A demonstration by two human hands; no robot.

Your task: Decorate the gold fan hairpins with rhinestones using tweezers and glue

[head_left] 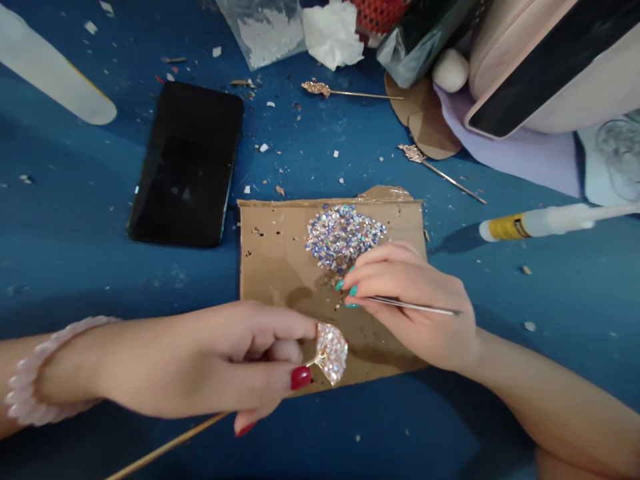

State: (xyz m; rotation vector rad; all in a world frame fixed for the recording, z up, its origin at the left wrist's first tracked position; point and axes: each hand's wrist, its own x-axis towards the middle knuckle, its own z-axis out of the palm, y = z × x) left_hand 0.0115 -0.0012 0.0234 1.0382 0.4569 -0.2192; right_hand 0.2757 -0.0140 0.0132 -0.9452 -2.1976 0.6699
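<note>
My left hand (210,360) pinches a gold hair stick just below its fan-shaped head (333,353), which is covered with sparkling stones. Its long shaft (165,449) comes out beneath my hand toward the lower left. My right hand (415,300) is closed on a thin metal tool (415,306); its tip is hidden by the fingers. Those fingertips are beside a heap of small, shiny blue, silver and pinkish stones (340,230). The heap lies on a cardboard piece (270,273) beneath both hands.
Left of the cardboard lies a black phone (187,163). Two more hair sticks lie behind, one at centre (320,89) and one at right (415,155). A glue bottle (530,225) rests at right. Bags and a crumpled tissue (333,33) line the back.
</note>
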